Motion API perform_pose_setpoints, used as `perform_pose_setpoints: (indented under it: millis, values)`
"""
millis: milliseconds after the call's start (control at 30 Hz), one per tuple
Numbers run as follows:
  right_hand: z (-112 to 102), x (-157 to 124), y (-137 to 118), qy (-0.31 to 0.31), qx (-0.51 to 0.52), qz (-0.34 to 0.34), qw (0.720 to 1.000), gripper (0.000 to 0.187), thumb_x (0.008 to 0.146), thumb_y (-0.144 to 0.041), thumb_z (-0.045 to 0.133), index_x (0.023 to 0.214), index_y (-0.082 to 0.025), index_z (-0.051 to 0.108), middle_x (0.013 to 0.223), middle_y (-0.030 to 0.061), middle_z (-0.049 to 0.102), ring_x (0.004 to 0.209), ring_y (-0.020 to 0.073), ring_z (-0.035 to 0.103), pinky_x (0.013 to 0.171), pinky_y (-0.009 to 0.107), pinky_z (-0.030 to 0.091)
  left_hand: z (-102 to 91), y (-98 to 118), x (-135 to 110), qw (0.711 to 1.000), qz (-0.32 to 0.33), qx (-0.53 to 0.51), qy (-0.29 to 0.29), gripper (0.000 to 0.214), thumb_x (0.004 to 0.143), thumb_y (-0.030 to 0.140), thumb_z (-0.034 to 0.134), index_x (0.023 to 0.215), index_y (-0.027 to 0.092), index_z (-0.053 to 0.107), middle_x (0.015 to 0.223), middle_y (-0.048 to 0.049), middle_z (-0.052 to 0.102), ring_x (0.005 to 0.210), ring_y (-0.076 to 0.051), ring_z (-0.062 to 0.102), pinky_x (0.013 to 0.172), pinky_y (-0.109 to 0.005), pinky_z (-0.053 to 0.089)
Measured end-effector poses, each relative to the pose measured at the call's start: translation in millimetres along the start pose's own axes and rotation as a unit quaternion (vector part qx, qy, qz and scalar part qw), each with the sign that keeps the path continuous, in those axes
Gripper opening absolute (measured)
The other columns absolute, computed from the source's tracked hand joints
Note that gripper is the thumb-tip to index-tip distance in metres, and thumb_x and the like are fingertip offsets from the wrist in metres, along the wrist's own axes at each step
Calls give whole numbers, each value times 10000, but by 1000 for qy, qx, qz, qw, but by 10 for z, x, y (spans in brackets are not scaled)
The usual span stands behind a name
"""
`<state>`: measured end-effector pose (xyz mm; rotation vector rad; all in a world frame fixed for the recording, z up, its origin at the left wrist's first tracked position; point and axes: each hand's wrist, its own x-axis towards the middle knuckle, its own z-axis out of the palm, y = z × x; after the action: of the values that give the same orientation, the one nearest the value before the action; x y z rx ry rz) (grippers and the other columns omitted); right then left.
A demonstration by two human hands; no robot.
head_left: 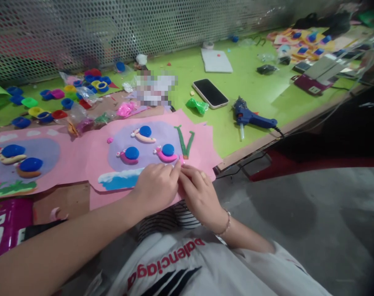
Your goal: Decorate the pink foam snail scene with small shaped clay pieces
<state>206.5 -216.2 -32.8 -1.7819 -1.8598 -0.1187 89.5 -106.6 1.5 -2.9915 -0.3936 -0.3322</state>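
Note:
My left hand and my right hand meet over the lower right of a pink paper sheet. Fingertips of both are closed together around a small bit of pink modelling clay, mostly hidden by the fingers. Just above them is a green V-shaped clay stem on the sheet. Left of it, on a purple oval, sit several clay snails with blue bottle-cap shells, the nearest a bright pink snail. A blue and white clay strip lies beside my left wrist.
A second decorated sheet adjoins on the left. Coloured bottle caps and clay bags lie behind. On the green table are a phone, a green clay packet and a blue glue gun with its cord at the table edge.

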Motion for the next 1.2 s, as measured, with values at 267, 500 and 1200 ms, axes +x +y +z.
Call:
perform_pose_setpoints:
  millis: [267, 500, 1200]
  values:
    - [12, -20, -28, 0, 4, 35, 999, 390, 897, -127, 369, 1276, -83, 452, 1252, 157, 506, 1138, 223, 454, 919, 388, 429, 32, -24, 19, 998, -25, -53, -22, 421, 828, 174, 449, 1221, 38, 514, 844, -114, 675, 762, -246, 631, 645, -383, 501]
    - [-36, 36, -59, -17, 17, 37, 999, 419, 886, -99, 333, 1294, -60, 420, 1243, 182, 492, 1158, 239, 433, 908, 416, 448, 15, -29, 37, 994, -47, -88, -52, 438, 839, 184, 425, 1253, 57, 490, 920, -124, 676, 831, -250, 637, 718, -401, 513]
    - [25, 35, -70, 17, -5, 32, 999, 427, 874, -85, 345, 1291, -59, 431, 1217, 187, 505, 1153, 238, 447, 891, 394, 463, 13, -13, 39, 994, -45, -85, -43, 443, 835, 168, 410, 1252, 38, 483, 899, -137, 676, 800, -259, 640, 690, -411, 515]
